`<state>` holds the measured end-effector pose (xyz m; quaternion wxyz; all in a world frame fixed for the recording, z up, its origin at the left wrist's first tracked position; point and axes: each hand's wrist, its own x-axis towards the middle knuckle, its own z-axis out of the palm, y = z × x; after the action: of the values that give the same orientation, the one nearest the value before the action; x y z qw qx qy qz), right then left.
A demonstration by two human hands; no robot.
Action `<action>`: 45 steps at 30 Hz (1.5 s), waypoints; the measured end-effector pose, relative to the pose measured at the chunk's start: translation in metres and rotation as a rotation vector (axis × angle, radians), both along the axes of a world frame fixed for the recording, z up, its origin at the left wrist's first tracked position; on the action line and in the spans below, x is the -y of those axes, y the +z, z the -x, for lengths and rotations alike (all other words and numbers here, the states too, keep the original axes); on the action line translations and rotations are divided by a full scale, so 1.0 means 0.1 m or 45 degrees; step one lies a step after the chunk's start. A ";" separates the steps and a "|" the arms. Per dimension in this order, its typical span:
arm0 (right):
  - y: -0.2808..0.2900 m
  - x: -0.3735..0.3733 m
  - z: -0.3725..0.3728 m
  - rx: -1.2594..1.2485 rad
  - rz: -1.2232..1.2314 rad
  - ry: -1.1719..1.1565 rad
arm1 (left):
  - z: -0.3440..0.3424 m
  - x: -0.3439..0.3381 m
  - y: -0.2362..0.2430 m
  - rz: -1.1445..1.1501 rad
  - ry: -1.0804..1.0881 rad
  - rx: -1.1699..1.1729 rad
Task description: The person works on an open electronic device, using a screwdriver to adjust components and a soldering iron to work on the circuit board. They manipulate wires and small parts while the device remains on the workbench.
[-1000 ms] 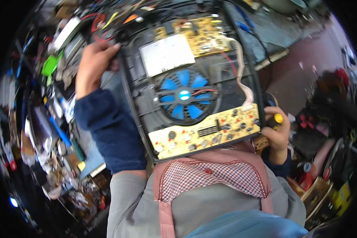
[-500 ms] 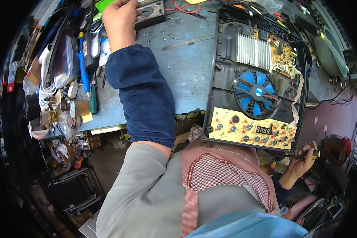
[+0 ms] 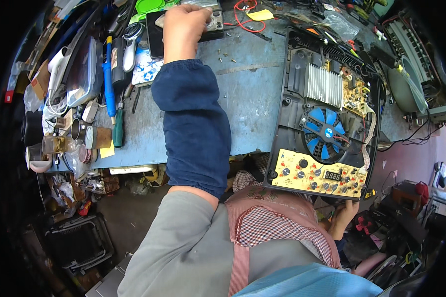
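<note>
An opened induction cooker base [image 3: 295, 91] lies at the right, tilted over the bench's front edge. Inside it show a blue fan [image 3: 327, 132], a finned heat sink [image 3: 324, 86] and a yellow control board [image 3: 291, 163]. My right hand [image 3: 346, 214] is at its near edge, fingers partly hidden beneath; the yellow-and-black handle of a screwdriver [image 3: 370, 193] sticks out beside it. At the far side of the bench, my left hand [image 3: 185, 27] is closed, fingertips together, next to a multimeter [image 3: 216, 22]. What it pinches, if anything, is hidden.
Several loose screws [image 3: 226, 55] and a flat metal strip [image 3: 248, 68] lie on the blue bench [image 3: 248, 106]. A blue soldering iron [image 3: 108, 81], a green-handled screwdriver [image 3: 118, 129] and small jars [image 3: 98, 137] crowd the left. A red wire [image 3: 240, 17] curls at the back.
My right hand has moved left and up to the cooker base's near edge with the screwdriver. My left hand stays by the multimeter. The whole view has shifted, showing more of the far bench.
</note>
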<state>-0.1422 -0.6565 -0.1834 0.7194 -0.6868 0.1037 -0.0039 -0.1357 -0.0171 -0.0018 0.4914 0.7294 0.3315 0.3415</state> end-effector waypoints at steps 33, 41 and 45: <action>-0.23 0.05 0.37 -0.029 -0.262 0.158 | -0.83 -0.13 -0.40 -1.188 0.147 -1.129; -0.20 0.18 0.50 -0.006 -0.412 0.015 | -1.13 0.21 -0.30 -1.101 0.193 -1.193; -0.23 0.20 0.48 -0.013 -0.381 0.069 | -1.14 -0.33 -0.49 -1.154 0.004 -1.168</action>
<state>-0.1897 -0.6768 -0.2062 0.8129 -0.5746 0.0883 0.0346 -0.0219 0.0155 -0.0507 -0.0576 0.9361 0.3317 0.1017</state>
